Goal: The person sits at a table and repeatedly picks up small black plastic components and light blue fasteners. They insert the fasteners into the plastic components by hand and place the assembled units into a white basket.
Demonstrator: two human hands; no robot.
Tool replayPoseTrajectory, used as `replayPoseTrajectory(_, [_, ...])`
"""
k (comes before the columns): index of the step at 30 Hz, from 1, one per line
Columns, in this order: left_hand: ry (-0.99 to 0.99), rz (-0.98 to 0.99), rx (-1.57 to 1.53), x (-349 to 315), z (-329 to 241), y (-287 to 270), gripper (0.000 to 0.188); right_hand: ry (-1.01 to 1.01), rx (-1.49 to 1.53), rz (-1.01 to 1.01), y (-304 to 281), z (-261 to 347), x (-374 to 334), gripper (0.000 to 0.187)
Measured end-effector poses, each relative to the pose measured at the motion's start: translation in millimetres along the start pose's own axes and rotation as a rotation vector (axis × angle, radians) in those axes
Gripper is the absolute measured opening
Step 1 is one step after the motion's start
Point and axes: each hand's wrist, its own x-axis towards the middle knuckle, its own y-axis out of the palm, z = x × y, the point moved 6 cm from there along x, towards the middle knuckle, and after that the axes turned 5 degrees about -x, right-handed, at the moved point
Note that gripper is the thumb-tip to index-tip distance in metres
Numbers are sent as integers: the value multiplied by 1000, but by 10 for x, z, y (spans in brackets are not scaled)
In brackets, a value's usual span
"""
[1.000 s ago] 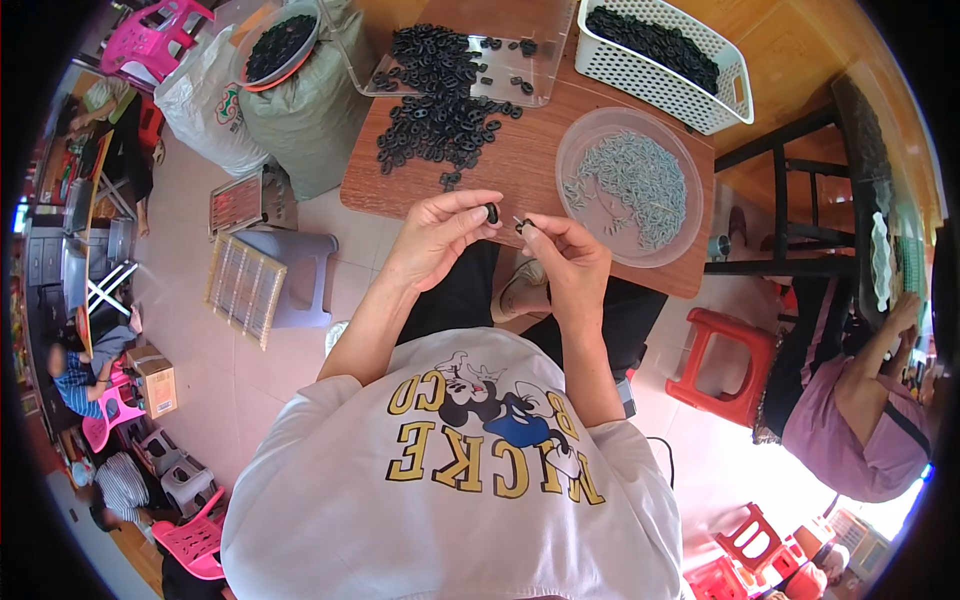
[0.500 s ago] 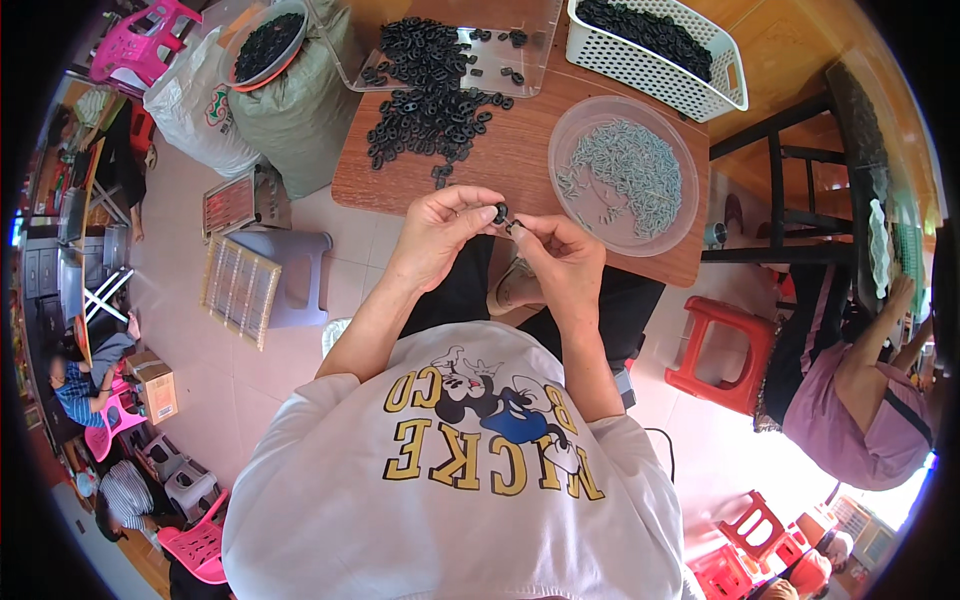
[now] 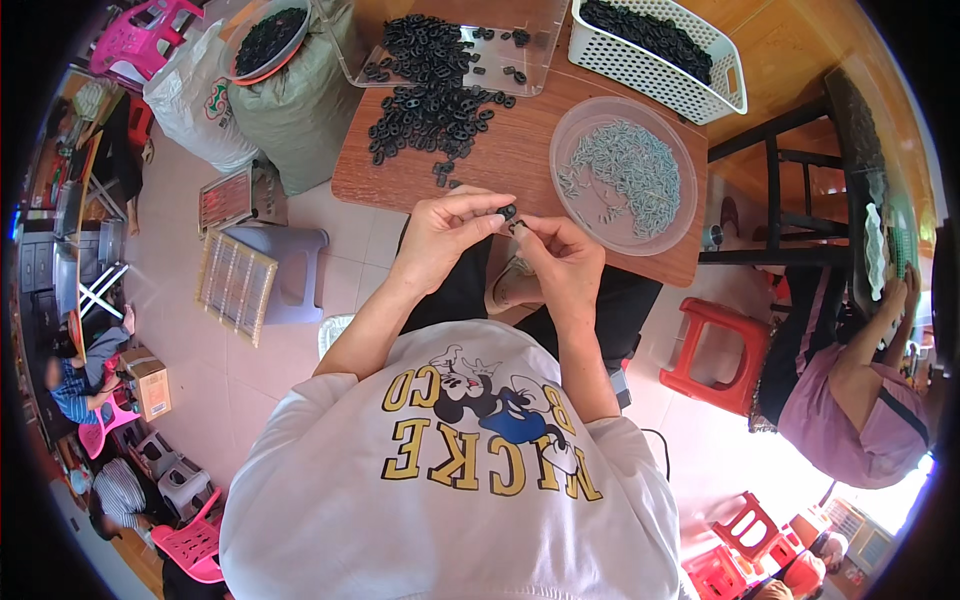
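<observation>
Your table [image 3: 520,140] has a smooth, wood-grain top with a slight sheen. On the table, the black links [image 3: 425,120] look like dark plastic, as does the black piece [image 3: 508,211] you hold by the table's near edge. At the table's right, your screws [image 3: 645,175] are silvery metal in a bowl [image 3: 590,217] of smooth translucent plastic. Toward the table's far edge, your tray [image 3: 540,60] is clear, glossy plastic. Left of the table, the sack [image 3: 290,135] looks woven and rough; on the table's near side, your shirt [image 3: 330,480] is matt cloth.
</observation>
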Motion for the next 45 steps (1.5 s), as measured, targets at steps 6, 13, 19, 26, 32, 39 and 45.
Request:
replayPoseTrajectory(6, [1, -3, 136, -17, -6, 10, 25, 5, 3, -18, 0, -16, -27, 14])
replayPoseTrajectory(13, [49, -4, 291, -19, -35, 29, 24, 35, 28, -32, 12, -56, -31, 14])
replayPoseTrajectory(19, [31, -54, 157, -31, 23, 50, 26, 45, 91, -33, 28, -122, 1, 16])
replayPoseTrajectory(26, [-23, -15, 134, -40, 158, -15, 32, 31, 183, 11, 68, -138, 14, 29])
replayPoseTrajectory(32, [7, -36, 191, -78, 119, -3, 33, -92, 130, 103, 124, -114, 15, 34])
replayPoseTrajectory(39, [131, -35, 350, -142, 24, 37, 33, -126, 88, 98, 135, -66, -10, 33])
replayPoseTrajectory(45, [231, -49, 407, -214, -61, 102, 35, -105, 154, 80, 146, -20, -44, 32])
